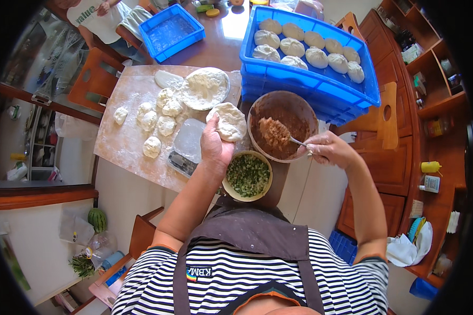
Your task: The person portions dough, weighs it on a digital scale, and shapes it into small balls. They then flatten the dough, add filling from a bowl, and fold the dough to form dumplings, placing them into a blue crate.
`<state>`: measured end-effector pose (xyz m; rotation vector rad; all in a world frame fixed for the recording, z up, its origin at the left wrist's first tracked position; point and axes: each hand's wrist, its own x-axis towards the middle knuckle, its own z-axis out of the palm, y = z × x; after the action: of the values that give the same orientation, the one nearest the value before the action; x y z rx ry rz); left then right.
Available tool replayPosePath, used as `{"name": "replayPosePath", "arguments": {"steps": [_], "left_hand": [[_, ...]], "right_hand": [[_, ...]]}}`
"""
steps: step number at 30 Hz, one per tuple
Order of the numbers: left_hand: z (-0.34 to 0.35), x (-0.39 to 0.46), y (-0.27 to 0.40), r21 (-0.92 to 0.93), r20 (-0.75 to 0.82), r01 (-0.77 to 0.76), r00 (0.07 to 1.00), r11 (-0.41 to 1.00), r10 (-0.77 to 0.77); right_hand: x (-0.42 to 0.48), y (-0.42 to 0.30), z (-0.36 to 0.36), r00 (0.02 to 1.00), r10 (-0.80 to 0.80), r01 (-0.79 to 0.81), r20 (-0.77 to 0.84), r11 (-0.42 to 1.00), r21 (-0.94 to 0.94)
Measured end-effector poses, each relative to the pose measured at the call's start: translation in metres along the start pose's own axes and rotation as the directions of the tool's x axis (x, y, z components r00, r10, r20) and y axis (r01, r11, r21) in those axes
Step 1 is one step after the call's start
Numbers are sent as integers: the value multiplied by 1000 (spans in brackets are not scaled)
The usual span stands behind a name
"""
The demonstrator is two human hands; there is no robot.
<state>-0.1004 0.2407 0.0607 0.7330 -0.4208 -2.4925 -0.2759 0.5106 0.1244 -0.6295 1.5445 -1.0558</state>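
Note:
A flattened round of dough (229,123) rests in my left hand (216,143), thumb on top of its near edge. My right hand (326,149) grips the handle of a metal spoon (297,141). Heaped on the spoon is brown minced filling (275,132), held over a large bowl (313,136) whose inside is smeared with the same filling. Just below the dough stands a smaller pale bowl (226,185) of chopped green vegetables (249,175). Left of my left hand a kitchen scale (181,162) carries a translucent flour-dusted plate (190,138).
Several dough pieces (166,126) lie on the floured board (120,153), near a bowl of flour (205,88). Stacked blue crates (307,84) at the right hold filled buns (291,47). Another blue crate (169,33) stands at the far left, beside a person (98,19).

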Motion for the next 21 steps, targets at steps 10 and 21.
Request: {"name": "replayPosePath", "arguments": {"steps": [10,21], "left_hand": [[61,-14,-41,-80,166,274,952,958,-259],[48,25,-14,-97,217,5,976,995,16]], "right_hand": [[19,32,94,499,-853,-97,-151,118,-988],[-3,46,59,499,-861,-166,-100,19,-986]]}}
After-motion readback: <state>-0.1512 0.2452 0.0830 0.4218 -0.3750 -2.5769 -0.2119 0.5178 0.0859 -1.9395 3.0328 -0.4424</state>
